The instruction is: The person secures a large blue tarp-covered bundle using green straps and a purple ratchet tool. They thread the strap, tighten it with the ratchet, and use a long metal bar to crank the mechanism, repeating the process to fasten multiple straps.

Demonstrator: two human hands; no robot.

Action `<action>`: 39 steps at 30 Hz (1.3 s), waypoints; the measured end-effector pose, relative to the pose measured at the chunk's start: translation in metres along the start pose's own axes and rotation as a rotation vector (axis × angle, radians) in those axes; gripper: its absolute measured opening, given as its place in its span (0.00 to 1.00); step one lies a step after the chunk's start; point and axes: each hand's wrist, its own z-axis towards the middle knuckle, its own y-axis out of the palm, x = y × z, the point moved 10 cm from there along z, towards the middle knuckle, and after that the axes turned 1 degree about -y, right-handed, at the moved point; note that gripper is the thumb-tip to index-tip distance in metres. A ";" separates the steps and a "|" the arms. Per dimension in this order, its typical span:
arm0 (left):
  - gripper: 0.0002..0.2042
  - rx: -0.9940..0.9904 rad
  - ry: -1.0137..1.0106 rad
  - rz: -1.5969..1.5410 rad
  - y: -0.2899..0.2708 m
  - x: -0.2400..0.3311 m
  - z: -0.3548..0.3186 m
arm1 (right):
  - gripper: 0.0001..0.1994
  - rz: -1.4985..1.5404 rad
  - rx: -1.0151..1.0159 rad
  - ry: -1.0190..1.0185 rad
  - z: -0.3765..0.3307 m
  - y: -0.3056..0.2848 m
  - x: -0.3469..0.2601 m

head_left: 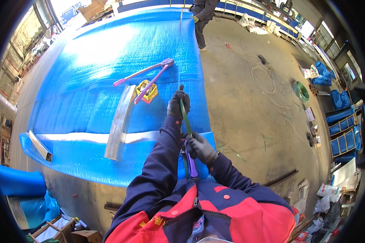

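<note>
My left hand, in a dark glove, grips a green plastic strap that runs over the long bundle wrapped in blue bubble film. Close to my chest, my right hand, gloved too, holds a purple-handled tool on the same strap. The strap continues as a thin line up along the bundle toward the far end.
On the bundle lie a purple long-handled tool, a small yellow box and a metal angle bar. Another person stands at the far end. Hoses, a green strap coil and blue bags lie on the concrete floor at right.
</note>
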 end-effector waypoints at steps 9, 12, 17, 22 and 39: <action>0.12 0.645 0.130 1.270 -0.080 0.018 -0.029 | 0.13 -1.219 0.192 -0.155 -0.020 -0.003 0.056; 0.12 0.336 -0.142 0.753 -0.091 -0.005 -0.036 | 0.16 -0.727 0.117 0.125 -0.027 -0.014 0.096; 0.14 0.155 -0.183 0.402 -0.051 -0.020 -0.040 | 0.19 0.026 -0.032 0.155 -0.031 0.008 0.062; 0.12 0.152 -0.098 0.664 0.025 -0.021 -0.015 | 0.18 0.150 0.014 0.171 -0.014 0.023 0.014; 0.13 0.602 -0.129 0.658 -0.089 0.018 -0.020 | 0.22 0.024 -0.028 0.344 0.009 -0.001 0.088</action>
